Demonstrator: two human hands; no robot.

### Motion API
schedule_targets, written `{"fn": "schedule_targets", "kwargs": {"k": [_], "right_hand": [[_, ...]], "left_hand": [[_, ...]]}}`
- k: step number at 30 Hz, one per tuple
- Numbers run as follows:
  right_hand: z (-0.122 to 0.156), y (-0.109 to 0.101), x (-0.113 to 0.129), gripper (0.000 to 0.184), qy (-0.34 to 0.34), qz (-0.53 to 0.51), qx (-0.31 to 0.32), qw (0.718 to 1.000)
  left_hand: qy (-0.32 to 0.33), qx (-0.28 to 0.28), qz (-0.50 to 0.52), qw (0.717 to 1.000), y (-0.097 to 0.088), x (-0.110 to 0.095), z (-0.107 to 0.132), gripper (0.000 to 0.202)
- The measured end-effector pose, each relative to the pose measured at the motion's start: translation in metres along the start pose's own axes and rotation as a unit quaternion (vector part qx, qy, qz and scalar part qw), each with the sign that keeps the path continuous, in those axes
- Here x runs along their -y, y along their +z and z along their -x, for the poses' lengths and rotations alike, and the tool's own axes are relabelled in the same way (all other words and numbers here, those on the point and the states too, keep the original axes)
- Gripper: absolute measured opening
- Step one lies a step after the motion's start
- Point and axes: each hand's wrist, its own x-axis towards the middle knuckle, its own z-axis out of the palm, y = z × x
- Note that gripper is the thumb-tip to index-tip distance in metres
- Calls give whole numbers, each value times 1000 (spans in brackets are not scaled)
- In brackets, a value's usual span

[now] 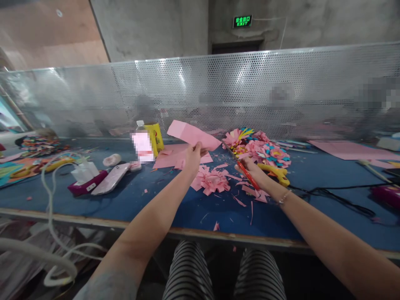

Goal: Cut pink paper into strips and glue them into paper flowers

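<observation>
My left hand (196, 155) pinches the lower edge of a pink paper strip (193, 132), held up above the table. In my right hand (250, 168) is a pair of scissors with red handles (250, 176); the blades point up and left, their tips close to the strip's right end. Whether the blades touch the paper I cannot tell. Below and between my hands lies a heap of cut pink paper pieces (214, 180). Larger pink sheets (168, 156) lie behind my left hand. Beyond my right hand are pink, blue and yellow paper flowers (262, 148).
A yellow glue gun (276, 174) lies beside my right wrist, with a black cable (331, 192) running right. A phone (111, 179), a purple tissue box (86, 183), a bottle (140, 143) and a yellow packet (158, 135) stand left. A perforated metal screen (187, 91) closes the back.
</observation>
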Motion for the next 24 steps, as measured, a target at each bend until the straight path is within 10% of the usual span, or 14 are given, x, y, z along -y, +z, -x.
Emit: {"fn": "schedule_targets", "kwargs": {"k": [24], "right_hand": [[9,-4,20,32,-26,100,46,994]], "left_hand": [[-51,78,-47,995,7,0,10,12]]}}
